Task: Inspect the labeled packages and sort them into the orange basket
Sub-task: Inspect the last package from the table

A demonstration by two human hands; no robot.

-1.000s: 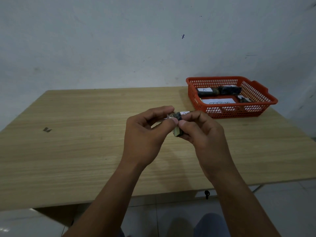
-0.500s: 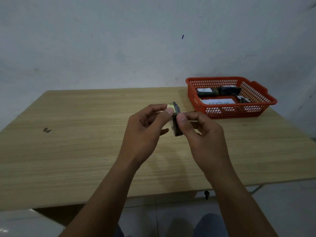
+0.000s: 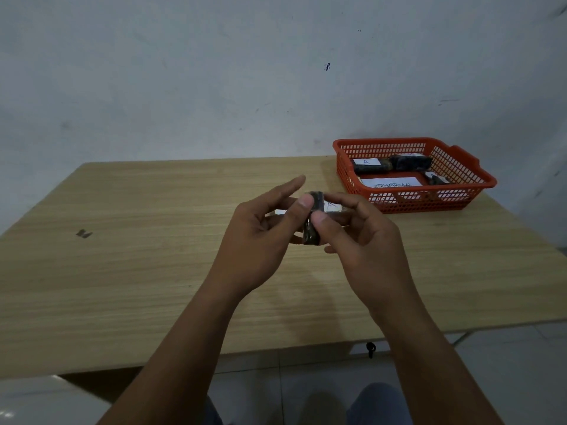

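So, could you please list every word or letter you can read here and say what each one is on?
"A": white label on the dark package in the orange basket.
"ABNORMAL": paper slip on the basket floor, faint.
"A", probably: label on the held package, blurred.
Labels on the other basket packages: unreadable.

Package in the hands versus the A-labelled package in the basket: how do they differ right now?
The package in the hands is pinched in the air above the table by the left hand and right hand; the A-labelled package lies untouched inside the orange basket. The held one stands roughly on end; the basket one lies flat, label up. Both look dark-wrapped.
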